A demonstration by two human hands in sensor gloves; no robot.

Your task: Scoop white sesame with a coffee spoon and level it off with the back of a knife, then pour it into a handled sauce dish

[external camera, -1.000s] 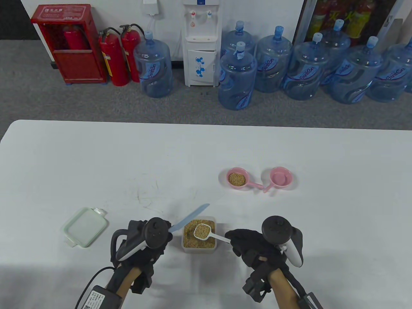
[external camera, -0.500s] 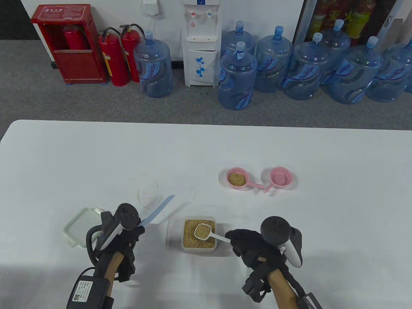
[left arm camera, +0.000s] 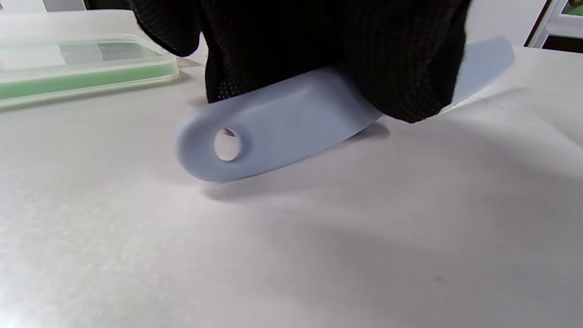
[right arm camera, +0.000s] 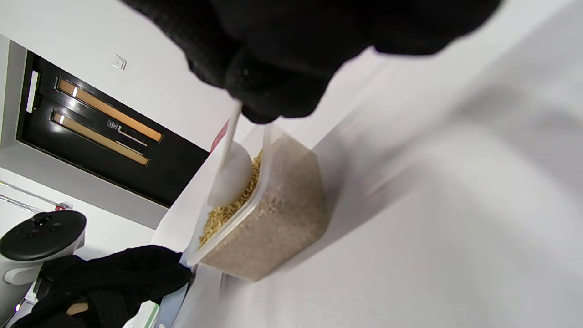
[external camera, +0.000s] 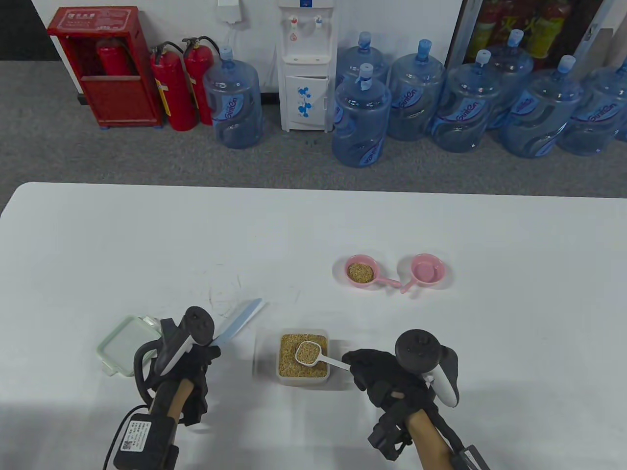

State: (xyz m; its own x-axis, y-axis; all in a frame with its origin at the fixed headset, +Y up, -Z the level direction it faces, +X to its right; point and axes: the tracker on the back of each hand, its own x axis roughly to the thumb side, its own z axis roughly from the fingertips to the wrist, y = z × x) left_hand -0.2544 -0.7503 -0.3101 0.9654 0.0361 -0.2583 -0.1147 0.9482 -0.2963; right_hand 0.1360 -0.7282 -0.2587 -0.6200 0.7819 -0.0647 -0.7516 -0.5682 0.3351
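White table (external camera: 147, 235) carries everything. Near its front edge stands a clear box (external camera: 303, 357) full of sesame (external camera: 289, 360). Left of it lies a green lid (external camera: 125, 345). The left hand (external camera: 193, 360) grips a pale blue knife (external camera: 240, 320), blade pointing far and right, between lid and box. The right hand (external camera: 379, 374) pinches the handle of a white spoon (external camera: 308, 352), its bowl full and level over the box. Farther right, two pink dishes (external camera: 361, 270) (external camera: 427, 269) have their handles touching; the left one holds sesame.
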